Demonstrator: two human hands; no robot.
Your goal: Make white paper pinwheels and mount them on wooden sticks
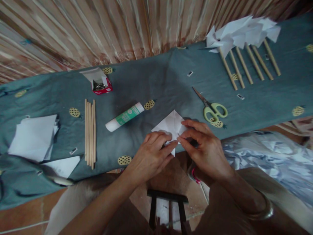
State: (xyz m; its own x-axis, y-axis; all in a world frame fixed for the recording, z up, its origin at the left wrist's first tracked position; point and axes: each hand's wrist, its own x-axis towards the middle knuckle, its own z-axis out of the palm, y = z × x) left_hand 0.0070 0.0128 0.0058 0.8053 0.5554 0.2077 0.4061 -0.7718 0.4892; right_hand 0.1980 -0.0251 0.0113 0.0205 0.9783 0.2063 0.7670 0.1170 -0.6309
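A folded white paper square (pixel 174 122), one corner pointing away from me, is held at the near edge of the cloth-covered table. My left hand (pixel 153 155) is closed on its left and near side, thumb and fingers bent over the sheet. My right hand (pixel 206 147) pinches at the right of the paper's middle, thumb and forefinger close to my left fingertips. Something small may sit between those fingertips, too small to make out. Green-handled scissors (pixel 210 109) lie just beyond my right hand, blades partly apart. A white and green glue stick (pixel 125 117) lies beyond my left hand.
Bare wooden sticks (pixel 90 133) lie left of the glue stick, near a stack of white paper (pixel 34 137). An open red box (pixel 102 86) holds small metal pieces. Several paper pinwheels (pixel 241 34) on sticks lie far right. A plastic bag (pixel 266 163) with white scraps stands at right.
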